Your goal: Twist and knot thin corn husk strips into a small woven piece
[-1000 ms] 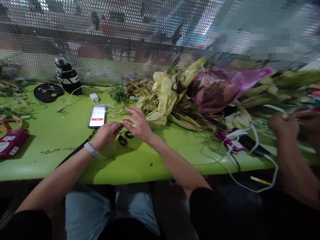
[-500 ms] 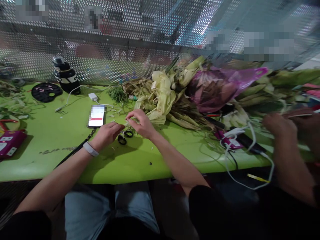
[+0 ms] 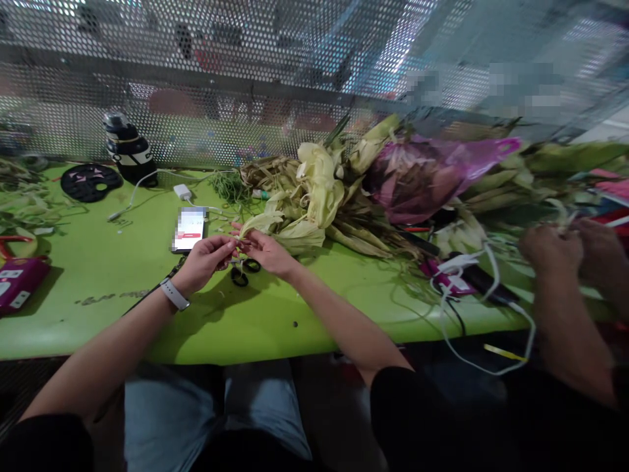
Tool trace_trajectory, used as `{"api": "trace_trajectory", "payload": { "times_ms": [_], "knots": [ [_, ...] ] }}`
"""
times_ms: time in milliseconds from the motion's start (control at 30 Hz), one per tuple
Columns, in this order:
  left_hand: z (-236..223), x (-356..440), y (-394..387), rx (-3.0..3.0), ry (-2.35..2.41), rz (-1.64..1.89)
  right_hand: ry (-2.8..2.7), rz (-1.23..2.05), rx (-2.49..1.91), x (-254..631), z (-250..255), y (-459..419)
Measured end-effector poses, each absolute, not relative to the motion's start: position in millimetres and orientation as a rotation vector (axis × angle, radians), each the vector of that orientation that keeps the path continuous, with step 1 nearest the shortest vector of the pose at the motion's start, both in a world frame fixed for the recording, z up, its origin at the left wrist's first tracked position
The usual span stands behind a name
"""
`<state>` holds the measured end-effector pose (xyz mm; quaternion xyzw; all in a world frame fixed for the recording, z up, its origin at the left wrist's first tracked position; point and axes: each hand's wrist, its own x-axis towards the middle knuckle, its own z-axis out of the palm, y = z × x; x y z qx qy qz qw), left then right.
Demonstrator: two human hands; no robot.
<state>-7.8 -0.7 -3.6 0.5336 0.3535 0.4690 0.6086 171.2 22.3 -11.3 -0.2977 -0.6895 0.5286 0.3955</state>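
Observation:
My left hand (image 3: 207,261), with a pale watch band on its wrist, is closed in a pinch at the narrow end of a corn husk (image 3: 263,223). Fingertips of my right hand (image 3: 268,253) meet it there, also closed around that end. The husk's wide part runs up and right toward the pile of corn husks (image 3: 319,187). Just below the hands lie black-handled scissors (image 3: 240,277), their blades mostly hidden. A lit phone (image 3: 189,229) rests left of my left hand.
A black bottle (image 3: 130,151), a black palette-shaped piece (image 3: 91,182) and a white adapter (image 3: 182,192) stand at the back left. A purple box (image 3: 22,282) is far left. On the right are a pink plastic bag (image 3: 413,177), cables and a co-worker's hands (image 3: 550,246).
My hands have come together, and my right hand has moved slightly down and left. A corn husk now lies between the fingers. The co-worker's hands have drawn closer together.

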Motion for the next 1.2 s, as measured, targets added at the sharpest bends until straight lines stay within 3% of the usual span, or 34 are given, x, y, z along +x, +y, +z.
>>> {"api": "trace_trajectory", "payload": {
  "times_ms": [200,700,933,1067,1200],
  "knots": [
    [-4.4,-10.0,-0.3,1.040,0.738,0.999,-1.672,1.432,-0.642,172.4,-13.8,25.0],
    [-7.7,-13.3,4.3,0.922,0.750,0.913,-1.499,1.290,-0.919,173.2,-15.8,26.8],
    [-4.3,-12.8,2.4,0.905,0.710,0.873,-1.694,1.182,-0.956,178.2,-14.3,30.3],
    [-7.3,-13.8,4.5,1.083,0.775,0.938,-1.826,1.089,-1.147,180.5,-8.2,23.8],
    [-10.6,-14.3,4.3,1.641,0.972,1.001,-1.959,0.977,-1.164,187.3,10.1,9.2]
  ]
}}
